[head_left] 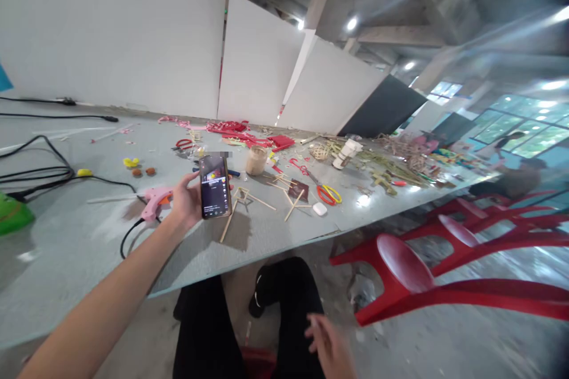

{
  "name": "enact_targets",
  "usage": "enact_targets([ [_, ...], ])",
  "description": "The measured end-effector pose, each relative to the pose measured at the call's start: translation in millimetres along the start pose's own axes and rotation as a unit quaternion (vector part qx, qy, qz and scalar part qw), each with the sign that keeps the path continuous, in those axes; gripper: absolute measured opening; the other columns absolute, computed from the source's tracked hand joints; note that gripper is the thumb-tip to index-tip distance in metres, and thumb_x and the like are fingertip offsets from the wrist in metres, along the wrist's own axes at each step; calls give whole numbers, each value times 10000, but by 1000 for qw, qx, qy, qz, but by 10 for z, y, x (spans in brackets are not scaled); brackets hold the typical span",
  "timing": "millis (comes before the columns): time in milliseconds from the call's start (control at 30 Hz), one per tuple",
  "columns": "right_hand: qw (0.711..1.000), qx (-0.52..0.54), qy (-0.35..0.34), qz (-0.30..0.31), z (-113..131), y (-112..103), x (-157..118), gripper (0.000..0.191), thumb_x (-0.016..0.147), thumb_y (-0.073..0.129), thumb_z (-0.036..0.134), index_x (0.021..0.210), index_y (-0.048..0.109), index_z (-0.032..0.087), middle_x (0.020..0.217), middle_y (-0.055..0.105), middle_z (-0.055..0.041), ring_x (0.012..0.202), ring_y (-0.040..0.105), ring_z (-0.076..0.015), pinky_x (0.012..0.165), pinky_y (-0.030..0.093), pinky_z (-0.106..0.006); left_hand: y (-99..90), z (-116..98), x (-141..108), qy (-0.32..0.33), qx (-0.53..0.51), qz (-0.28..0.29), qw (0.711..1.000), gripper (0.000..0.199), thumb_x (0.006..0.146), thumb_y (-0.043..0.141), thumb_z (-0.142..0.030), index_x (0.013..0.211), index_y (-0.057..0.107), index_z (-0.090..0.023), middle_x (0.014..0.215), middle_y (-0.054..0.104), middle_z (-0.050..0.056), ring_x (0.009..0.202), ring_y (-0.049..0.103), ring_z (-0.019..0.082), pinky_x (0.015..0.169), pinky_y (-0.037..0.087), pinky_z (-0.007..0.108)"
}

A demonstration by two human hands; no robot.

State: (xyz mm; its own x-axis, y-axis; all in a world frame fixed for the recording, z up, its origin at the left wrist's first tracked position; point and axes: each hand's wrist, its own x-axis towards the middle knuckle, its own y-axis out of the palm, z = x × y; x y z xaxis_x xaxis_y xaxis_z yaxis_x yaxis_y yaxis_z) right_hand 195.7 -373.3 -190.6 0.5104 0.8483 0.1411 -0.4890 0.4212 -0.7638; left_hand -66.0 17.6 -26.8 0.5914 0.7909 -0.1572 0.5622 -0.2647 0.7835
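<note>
My left hand (pixel 185 201) is wrapped round a smartphone (pixel 214 188), held upright over the table with its lit screen facing me. Low in the view, my right hand (pixel 328 344) hangs by my right knee, fingers loosely curled and apart, holding nothing. Just left of the phone lies a pink hot glue gun (pixel 153 202) with a black cord. To the phone's right, thin wooden sticks (pixel 262 202) are joined into a small frame, and more sticks lie crossed on a dark brown square (pixel 299 190). A jar (pixel 256 161) stands behind them.
Scissors (pixel 328 194) with red and yellow handles lie beside a white case (pixel 319 209). Red strips (pixel 227 126) and dry plant pieces (pixel 377 166) line the table's back. Black cables (pixel 53 172) run across the left. Red plastic chairs (pixel 406 263) stand at right; a person (pixel 518 174) sits farther off.
</note>
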Motion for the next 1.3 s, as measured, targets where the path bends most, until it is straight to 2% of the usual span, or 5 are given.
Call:
enact_targets([
  [167, 974, 62, -201, -84, 1133, -388, 1390, 244, 1015, 592, 381, 1197, 671, 240, 1042, 761, -79, 845, 730, -194, 790, 611, -316, 42, 11, -34, 6, 6, -30, 1000, 655, 887, 443, -452, 1374, 609, -47, 964, 788, 205, 823, 777, 351, 742, 655, 511],
  [300, 958, 77, -276, -24, 1687, -73, 2538, 528, 948, 693, 322, 1425, 491, 216, 1378, 645, -137, 1226, 655, -246, 1004, 567, -398, 68, 62, -53, 22, 40, -67, 997, 664, 871, 480, -420, 1417, 575, -54, 1017, 804, 177, 869, 786, 355, 679, 673, 462],
  [433, 954, 60, -289, 51, 1965, 355, 3157, 713, 925, 771, 453, 1486, 424, 183, 1515, 539, -164, 1403, 528, -249, 1190, 422, -406, 5, 142, -4, 7, 64, -46, 997, 634, 919, 424, -474, 1509, 519, -264, 1004, 822, 45, 909, 788, 366, 635, 677, 449],
  [767, 890, 39, -405, 206, 2362, 743, 3772, 316, 1008, 676, 375, 1208, 717, 134, 1236, 748, -100, 1157, 693, -212, 1030, 477, -303, 118, 192, 49, -23, 30, -101, 994, 649, 897, 429, -440, 1455, 561, -137, 995, 807, 130, 1034, 750, 419, 867, 632, 567],
  [1300, 886, 111, -407, 193, 2026, 1000, 3906, 151, 901, 665, 234, 1036, 726, 203, 1063, 756, -61, 985, 687, -234, 907, 520, -353, -2, 326, 208, -40, 26, 36, 998, 506, 849, 599, -456, 1228, 670, -128, 1006, 770, 153, 1018, 729, 361, 974, 531, 499],
])
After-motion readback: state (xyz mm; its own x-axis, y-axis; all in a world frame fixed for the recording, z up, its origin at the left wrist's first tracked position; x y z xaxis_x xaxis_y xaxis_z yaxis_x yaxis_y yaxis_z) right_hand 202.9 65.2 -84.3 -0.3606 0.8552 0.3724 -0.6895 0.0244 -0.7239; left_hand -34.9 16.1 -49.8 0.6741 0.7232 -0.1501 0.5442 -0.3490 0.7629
